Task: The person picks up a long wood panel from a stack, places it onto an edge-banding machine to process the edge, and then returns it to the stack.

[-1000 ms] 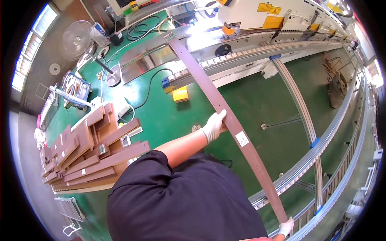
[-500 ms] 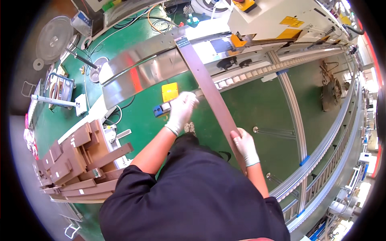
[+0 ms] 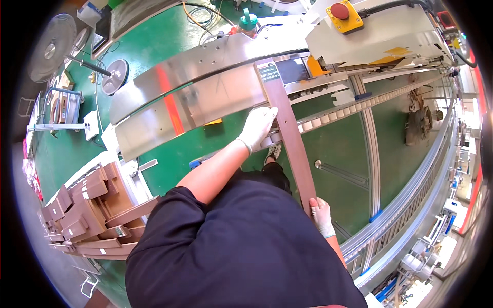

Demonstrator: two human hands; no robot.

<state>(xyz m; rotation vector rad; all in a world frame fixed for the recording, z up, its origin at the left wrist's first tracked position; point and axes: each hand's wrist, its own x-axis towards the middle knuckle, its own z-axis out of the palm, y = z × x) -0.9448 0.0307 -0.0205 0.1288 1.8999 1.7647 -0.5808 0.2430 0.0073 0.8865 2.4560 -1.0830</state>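
A long, narrow brown board [image 3: 294, 146] slants across the middle, with a small printed label [image 3: 268, 72] at its far end. That far end overlaps the shiny metal infeed plate [image 3: 215, 92] of a machine. My left hand [image 3: 258, 127], in a white glove, is closed at the board's left edge, partway along it; its fingertips are partly hidden. Gloved in white as well, my right hand [image 3: 322, 216] grips the near end, its thumb on top and the other fingers partly out of sight.
Stacked brown boards [image 3: 84, 205] lie on a pallet at the left. A roller rail [image 3: 354, 108] and an aluminium frame [image 3: 371, 154] extend to the right. A red stop button on a yellow box [image 3: 343, 13] sits atop the machine. A round-based stand [image 3: 114, 77] is far left.
My left hand has come from beside the board onto its left edge. The board has shifted right in view, my right hand is lower on it, and the view has moved closer to the machine.
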